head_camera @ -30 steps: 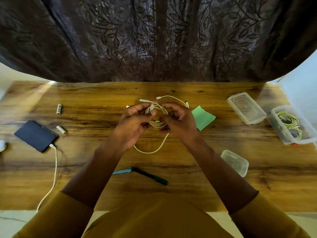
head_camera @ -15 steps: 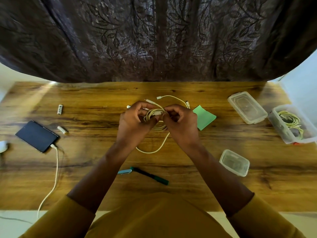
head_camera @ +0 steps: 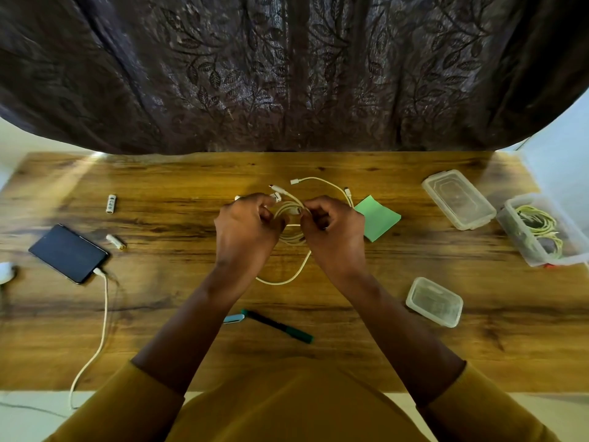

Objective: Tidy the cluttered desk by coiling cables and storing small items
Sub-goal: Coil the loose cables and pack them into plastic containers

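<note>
The white cable [head_camera: 291, 218] is held between both hands above the desk [head_camera: 178, 288], its coiled loops bunched in the gap between the curled fingers of the left hand [head_camera: 247, 232] and the right hand [head_camera: 333, 232], each of which pinches a side of the bundle. A loose tail is seen hanging below the fingers and curving back toward the left wrist, while free plug ends stick out beyond the fingertips. The slack is judged slightly nearer the left hand, so it would likely be drawn up from there.

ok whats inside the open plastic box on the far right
The open plastic box holds coiled yellow-green cables. Whatever lies beneath the coils is covered and cannot be made out.
</note>
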{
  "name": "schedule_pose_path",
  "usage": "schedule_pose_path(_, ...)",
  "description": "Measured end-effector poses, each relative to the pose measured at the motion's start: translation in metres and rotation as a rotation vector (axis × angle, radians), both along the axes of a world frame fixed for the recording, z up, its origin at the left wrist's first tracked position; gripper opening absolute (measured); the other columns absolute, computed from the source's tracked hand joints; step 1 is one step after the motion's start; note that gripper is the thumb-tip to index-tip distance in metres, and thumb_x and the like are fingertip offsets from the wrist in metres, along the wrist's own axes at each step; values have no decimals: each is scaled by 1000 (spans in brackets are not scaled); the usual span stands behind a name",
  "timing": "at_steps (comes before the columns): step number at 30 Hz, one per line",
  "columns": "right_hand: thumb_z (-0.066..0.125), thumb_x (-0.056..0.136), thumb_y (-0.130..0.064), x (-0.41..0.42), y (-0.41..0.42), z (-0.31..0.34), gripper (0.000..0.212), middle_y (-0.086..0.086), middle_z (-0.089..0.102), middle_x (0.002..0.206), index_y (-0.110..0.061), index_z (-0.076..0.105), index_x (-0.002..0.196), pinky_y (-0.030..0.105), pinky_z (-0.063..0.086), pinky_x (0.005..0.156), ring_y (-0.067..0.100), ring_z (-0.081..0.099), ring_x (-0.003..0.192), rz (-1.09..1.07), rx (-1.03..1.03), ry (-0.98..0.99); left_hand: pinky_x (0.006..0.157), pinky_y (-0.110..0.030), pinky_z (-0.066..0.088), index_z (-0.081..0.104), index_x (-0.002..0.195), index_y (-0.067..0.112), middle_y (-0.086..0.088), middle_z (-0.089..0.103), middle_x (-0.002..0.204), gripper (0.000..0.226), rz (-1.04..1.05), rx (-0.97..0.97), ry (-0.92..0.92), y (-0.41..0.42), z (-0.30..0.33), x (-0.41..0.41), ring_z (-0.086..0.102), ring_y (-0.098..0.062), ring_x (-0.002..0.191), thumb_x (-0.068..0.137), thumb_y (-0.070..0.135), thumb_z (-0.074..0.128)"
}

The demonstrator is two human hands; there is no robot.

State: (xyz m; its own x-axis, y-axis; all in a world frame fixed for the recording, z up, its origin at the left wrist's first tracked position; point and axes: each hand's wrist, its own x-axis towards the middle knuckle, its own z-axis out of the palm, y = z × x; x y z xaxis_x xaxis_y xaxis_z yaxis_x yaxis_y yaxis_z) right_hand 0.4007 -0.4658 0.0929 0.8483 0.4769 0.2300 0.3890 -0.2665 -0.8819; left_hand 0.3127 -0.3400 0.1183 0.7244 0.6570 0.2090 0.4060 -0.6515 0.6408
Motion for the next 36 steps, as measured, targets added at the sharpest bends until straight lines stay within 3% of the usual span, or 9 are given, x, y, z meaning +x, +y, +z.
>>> schedule_pose_path(5,70,95,-9,1,1,-2,12,-9,76,87,-16,78,101,41,63,64,8,72,74,-4,13,29,75,-36,61,73,121,26,11,77,88,37,-29,-91,-42,3,-7,2,72,-4,77,85,25,83)
schedule_pose_path(13,70,96,-5,7,2,0,9,5,77,82,-9,77,98,29,58,60,17,73,68,6,220,385,71,-18,58,72,125,20,10,78,95,36,-113,-414,-188,5,-13,4,74,-2,86,91,12,79)
schedule_pose_path(16,66,98,-5,8,3,3,9,13,78,88,-9,74,97,38,61,68,28,75,77,20,302,565,76,-22,60,73,125,17,7,79,101,35,-138,-470,-216,4,-19,4,76,-4,90,92,10,77)
schedule_pose_path(20,62,97,1,10,2,8,16,13,77,94,-9,70,106,44,61,81,25,75,83,66,407,807,72,-15,57,74,122,18,12,77,97,31,-136,-361,-226,1,-21,1,73,1,87,92,17,79)
schedule_pose_path(23,57,98,3,9,3,4,22,21,72,113,-3,66,117,54,55,96,29,70,99,72,387,871,70,-11,54,74,122,19,18,74,95,32,-157,-204,-216,0,-19,-1,71,4,85,91,16,79)
schedule_pose_path(25,51,100,3,7,4,3,23,24,69,120,-3,65,118,49,56,91,31,66,103,107,390,895,71,-12,55,73,124,21,17,74,95,34,-181,-61,-204,1,-17,-1,71,4,83,90,14,79)
schedule_pose_path(28,46,103,2,6,3,5,28,10,72,104,-13,70,106,33,53,77,22,64,98,162,383,864,71,-20,57,73,123,21,7,77,101,35,-253,145,-162,1,-14,-1,72,-4,85,89,19,80)
schedule_pose_path(31,43,103,1,5,5,6,34,2,73,97,-16,72,101,32,51,76,17,64,91,190,351,797,69,-30,58,75,118,24,4,77,100,29,-261,254,-107,-1,-12,1,71,-10,86,90,33,78)
schedule_pose_path(36,43,104,-1,3,5,5,36,-3,74,94,-18,74,99,32,48,72,13,61,86,163,356,784,67,-33,56,77,109,22,5,76,95,23,-260,336,-63,2,-14,7,70,-11,82,99,39,66)
